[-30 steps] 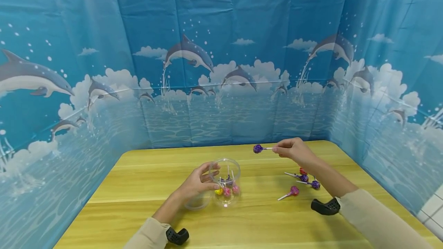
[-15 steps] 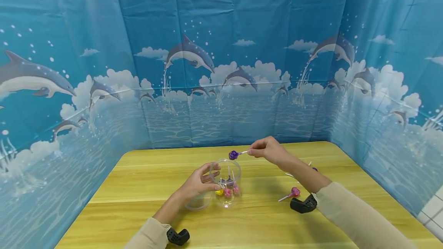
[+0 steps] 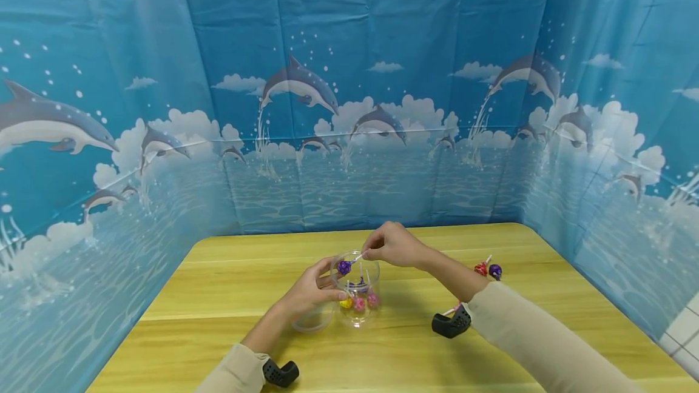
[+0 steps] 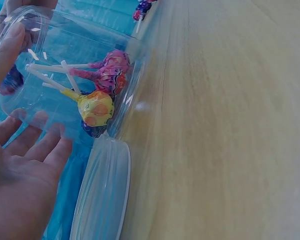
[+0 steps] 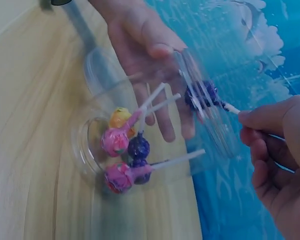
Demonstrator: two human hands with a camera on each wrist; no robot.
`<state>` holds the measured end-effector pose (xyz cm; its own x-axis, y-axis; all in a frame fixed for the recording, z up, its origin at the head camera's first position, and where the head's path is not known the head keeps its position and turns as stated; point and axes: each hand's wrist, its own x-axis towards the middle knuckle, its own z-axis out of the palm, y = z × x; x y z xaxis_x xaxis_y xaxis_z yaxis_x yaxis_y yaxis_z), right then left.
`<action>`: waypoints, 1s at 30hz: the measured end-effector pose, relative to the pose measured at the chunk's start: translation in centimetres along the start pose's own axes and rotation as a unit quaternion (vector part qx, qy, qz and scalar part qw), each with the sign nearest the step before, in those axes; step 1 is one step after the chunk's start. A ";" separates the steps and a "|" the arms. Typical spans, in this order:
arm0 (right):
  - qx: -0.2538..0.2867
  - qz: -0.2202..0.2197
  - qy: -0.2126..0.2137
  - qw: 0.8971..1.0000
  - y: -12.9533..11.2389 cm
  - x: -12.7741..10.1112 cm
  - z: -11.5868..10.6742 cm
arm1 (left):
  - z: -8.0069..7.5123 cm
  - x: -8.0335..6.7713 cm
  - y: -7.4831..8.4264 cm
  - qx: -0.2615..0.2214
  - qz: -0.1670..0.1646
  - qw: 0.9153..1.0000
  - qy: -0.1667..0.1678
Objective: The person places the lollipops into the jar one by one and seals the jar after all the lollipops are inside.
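Note:
A clear plastic jar (image 3: 374, 278) stands on the table with several wrapped lollipops inside: a yellow one (image 4: 96, 108), pink ones (image 4: 115, 75) and dark purple ones (image 5: 139, 148). My left hand (image 3: 310, 288) holds the jar from the left, thumb at the near side and fingers round the far side. By its white stick, a purple lollipop (image 3: 344, 267) is pinched between thumb and fingertips of my right hand (image 3: 397, 245). The lollipop's head is tilted down at the jar's mouth, just inside the rim in the right wrist view.
A round clear lid (image 3: 313, 321) lies on the yellow wood-grain table (image 3: 218, 296), left of the jar. To the right lie a red lollipop (image 3: 480, 268) and a purple-wrapped one (image 3: 495, 271). My right forearm hides part of that area. A dolphin-print curtain (image 3: 349, 187) borders the table.
My right hand has carried the purple lollipop left and down from beyond the jar's right side to its mouth. My left hand and the jar have stayed put.

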<state>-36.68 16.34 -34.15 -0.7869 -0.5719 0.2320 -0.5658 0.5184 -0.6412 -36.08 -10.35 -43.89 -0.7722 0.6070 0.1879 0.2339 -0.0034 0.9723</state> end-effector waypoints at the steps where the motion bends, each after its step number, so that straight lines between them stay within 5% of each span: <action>1: -0.019 -0.014 -0.002 1.000 0.0 0.3 0.3 | 0.0 0.0 0.0 0.004 0.001 1.000 -0.001; 8: -0.126 -0.107 -0.002 0.986 -0.8 1.7 2.3 | 0.0 -0.2 0.0 0.019 0.006 1.000 -0.003; 12: -0.155 -0.117 -0.001 0.981 -1.1 2.1 3.0 | 0.0 -0.3 -0.2 0.012 0.007 1.000 -0.002; 30: -0.105 -0.076 -0.002 0.992 -0.8 1.1 1.8 | 0.0 -0.2 -0.1 -0.002 0.010 1.000 -0.009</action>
<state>-36.68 14.13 -34.74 -0.6872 -0.6560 0.3121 -0.7176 0.5461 -0.4323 -35.93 -10.47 -44.06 -0.7569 0.6207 0.2042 0.2461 -0.0188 0.9691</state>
